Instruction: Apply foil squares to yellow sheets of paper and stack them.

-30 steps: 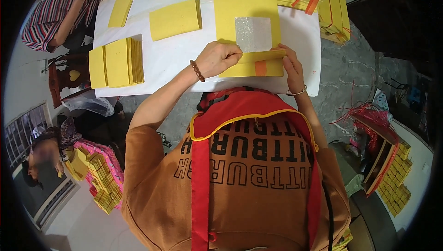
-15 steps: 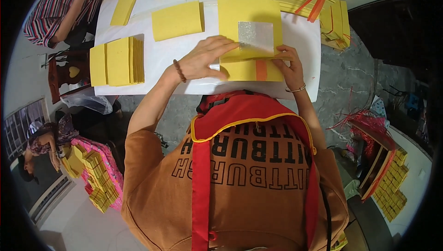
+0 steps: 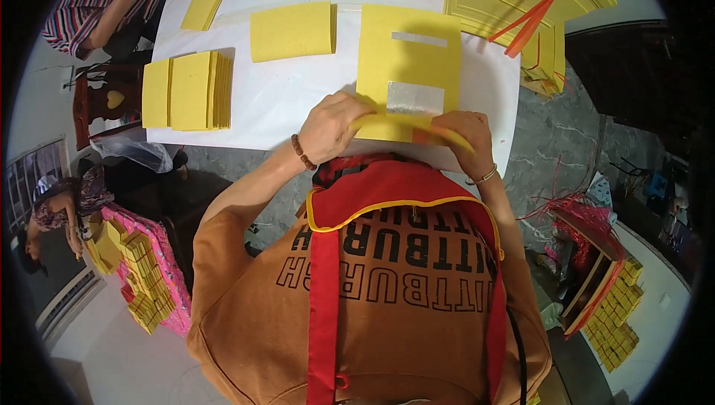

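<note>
Fingers of the left hand (image 3: 331,125) and right hand (image 3: 465,135) pinch the near edge of a yellow paper sheet with silver foil squares (image 3: 408,70), lying on the white table (image 3: 283,99). Keeping both grips level should fold it squarely.

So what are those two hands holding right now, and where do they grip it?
A yellow paper sheet, lifted at its near edge: left hand pinches the left end, right hand the right end.

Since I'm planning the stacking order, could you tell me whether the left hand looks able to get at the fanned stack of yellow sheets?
Probably yes: bare white table lies between the left hand and the fanned stack.
</note>
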